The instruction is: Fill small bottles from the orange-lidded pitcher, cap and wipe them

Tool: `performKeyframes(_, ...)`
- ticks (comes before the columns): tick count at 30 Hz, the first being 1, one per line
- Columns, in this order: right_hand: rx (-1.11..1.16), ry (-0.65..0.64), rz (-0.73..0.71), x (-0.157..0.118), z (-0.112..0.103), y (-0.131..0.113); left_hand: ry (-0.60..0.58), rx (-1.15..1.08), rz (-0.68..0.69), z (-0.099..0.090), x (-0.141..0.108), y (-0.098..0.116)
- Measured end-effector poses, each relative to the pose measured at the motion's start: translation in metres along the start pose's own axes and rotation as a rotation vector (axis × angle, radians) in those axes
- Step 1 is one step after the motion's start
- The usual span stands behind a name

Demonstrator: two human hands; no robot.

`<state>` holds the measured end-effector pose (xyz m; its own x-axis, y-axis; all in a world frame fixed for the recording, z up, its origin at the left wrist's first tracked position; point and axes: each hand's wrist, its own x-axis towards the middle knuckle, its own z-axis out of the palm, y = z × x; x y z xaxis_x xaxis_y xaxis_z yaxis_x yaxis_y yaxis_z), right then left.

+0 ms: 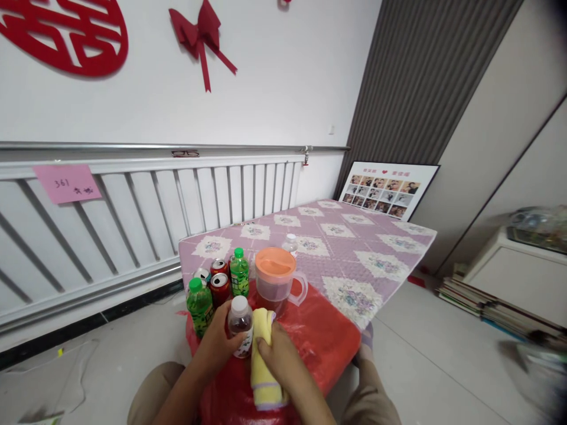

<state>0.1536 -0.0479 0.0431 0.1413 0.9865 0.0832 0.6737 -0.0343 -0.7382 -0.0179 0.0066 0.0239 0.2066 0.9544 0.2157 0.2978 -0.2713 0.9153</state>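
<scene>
My left hand [221, 333] is wrapped round a clear bottle with a white cap [240, 321], which stands upright on the red plastic cover [319, 336]. Right beside it, my right hand [279, 351] grips a folded yellow cloth [264, 378] with a pale purple edge. Behind both hands stands a clear plastic pitcher [270, 289] with an orange lid and a handle on its right. A green-capped bottle [200, 307] is just left of my left hand, and another green bottle [239, 273] stands farther back. Red drink cans [220, 287] sit between them.
A second white-capped clear bottle [290, 243] shows partly behind the pitcher. Beyond lies a surface with a purple patterned cover [336, 230], against a white radiator [212, 195]. A photo board [385, 186] leans at the back right. Stacked books [465, 295] lie on the floor at right.
</scene>
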Motion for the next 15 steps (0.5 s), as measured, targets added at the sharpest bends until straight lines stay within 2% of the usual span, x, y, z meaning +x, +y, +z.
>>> performKeyframes(8, 0.128, 0.097, -0.086, -0.001, -0.020, -0.038, 0.001, -0.005, 0.044, 0.002, -0.002, 0.003)
performKeyframes(10, 0.104, 0.088, -0.051, 0.000, -0.016, -0.034, 0.028, 0.025, 0.036, 0.003, -0.003, 0.004)
performKeyframes(15, 0.048, 0.017, 0.010, -0.002, 0.001, -0.006, 0.111, 0.103, 0.022, 0.006, -0.004, 0.005)
